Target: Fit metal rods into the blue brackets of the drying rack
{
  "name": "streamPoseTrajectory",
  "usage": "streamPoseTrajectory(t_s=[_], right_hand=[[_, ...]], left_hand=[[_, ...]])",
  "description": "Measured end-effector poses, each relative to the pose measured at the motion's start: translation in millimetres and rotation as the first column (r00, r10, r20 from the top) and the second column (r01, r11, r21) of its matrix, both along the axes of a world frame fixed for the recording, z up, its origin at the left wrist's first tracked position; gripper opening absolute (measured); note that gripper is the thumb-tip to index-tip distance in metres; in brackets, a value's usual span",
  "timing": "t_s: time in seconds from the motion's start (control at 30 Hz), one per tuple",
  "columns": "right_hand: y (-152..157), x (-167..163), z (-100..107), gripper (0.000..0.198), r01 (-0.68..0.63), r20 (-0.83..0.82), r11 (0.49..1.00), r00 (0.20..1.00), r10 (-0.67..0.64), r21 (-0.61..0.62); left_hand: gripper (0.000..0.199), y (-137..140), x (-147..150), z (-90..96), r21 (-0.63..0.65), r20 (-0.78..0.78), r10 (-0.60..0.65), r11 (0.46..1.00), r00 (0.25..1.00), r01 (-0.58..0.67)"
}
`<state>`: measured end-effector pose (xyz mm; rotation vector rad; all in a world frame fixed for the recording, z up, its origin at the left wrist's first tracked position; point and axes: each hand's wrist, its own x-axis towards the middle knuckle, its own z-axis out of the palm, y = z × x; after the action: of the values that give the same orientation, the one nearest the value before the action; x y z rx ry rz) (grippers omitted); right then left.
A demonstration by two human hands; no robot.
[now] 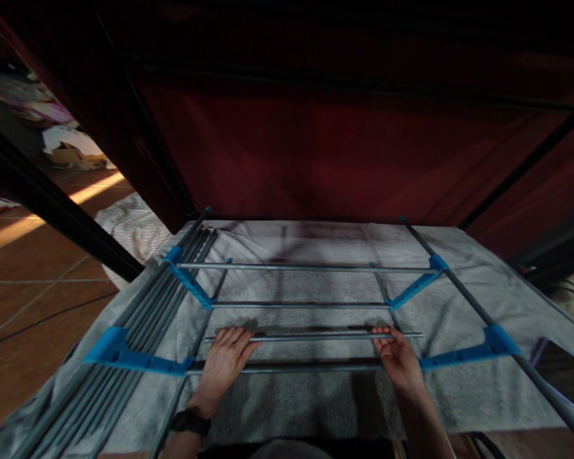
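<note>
A thin grey metal tube (310, 336) lies crosswise between my two hands. My left hand (227, 360), with a dark watch on its wrist, is closed over the tube near its left end, palm down. Near the other end my right hand (398, 357) pinches it, fingers curled with the palm turned up. Around them is a rack frame of grey tubes (469, 296) with blue plastic brackets (146, 360) at both sides. Fixed crossbars (310, 269) span the frame beyond the held tube, and one runs just below it.
Several loose grey tubes (167, 303) lie in a row at the left. Grey cloth (287, 408) covers the surface underneath. A dark red panel (306, 153) stands behind. A dark flat device (560, 370) rests at the right, and a cable (48, 315) crosses the tiled floor.
</note>
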<state>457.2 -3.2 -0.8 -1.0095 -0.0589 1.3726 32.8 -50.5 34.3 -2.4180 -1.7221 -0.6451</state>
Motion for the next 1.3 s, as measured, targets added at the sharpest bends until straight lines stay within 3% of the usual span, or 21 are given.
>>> streamPoseTrajectory(t_s=[0.47, 0.77, 1.3], right_hand=[[1, 3, -7, 0.009, 0.003, -0.006, 1.0, 1.0, -0.003, -0.002], [0, 6, -10, 0.006, 0.107, -0.02, 0.994, 0.994, -0.108, -0.017], [0, 5, -17, 0.004, 0.064, 0.029, 0.997, 0.997, -0.066, 0.044]], left_hand=[[0.023, 1, -6, -16.5, 0.046, 0.035, 0.146, 0.988, 0.989, -0.148], [0.021, 0, -5, -13.3, 0.038, 0.087, 0.15, 0.987, 0.985, -0.154], [0.019, 1, -5, -11.8, 0.026, 0.1, 0.142, 0.989, 0.985, -0.145]])
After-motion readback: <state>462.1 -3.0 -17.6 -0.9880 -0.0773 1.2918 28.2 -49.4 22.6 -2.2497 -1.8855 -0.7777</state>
